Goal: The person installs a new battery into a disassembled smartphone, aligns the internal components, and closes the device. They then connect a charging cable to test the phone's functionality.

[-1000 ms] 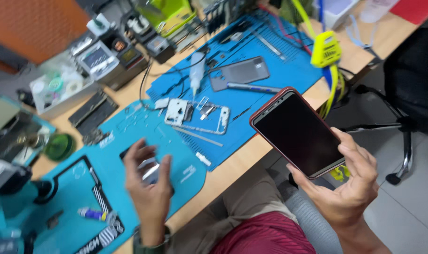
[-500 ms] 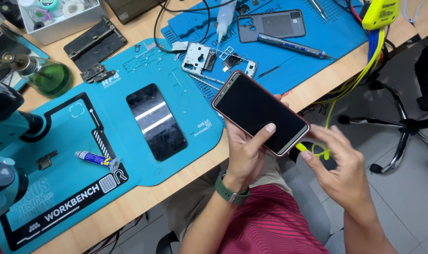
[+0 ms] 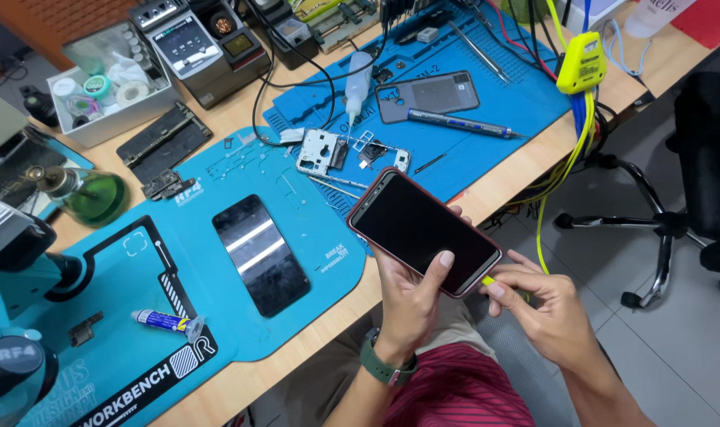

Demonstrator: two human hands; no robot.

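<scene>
Both hands now meet at the red-edged black smartphone (image 3: 423, 231): left hand (image 3: 411, 296) cradling it, right hand (image 3: 538, 304) pinching a yellow cable plug (image 3: 490, 281) at its corner, since half a second ago.

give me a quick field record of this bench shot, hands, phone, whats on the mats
left hand: holds red-edged phone from beneath, thumb on its dark screen
right hand: pinches a yellow plug at the phone's lower end
near mat: loose black screen panel, small glue tube
far mat: grey back cover, blue pen-shaped tool, white phone frame
edge of bench: yellow cables hanging down
</scene>
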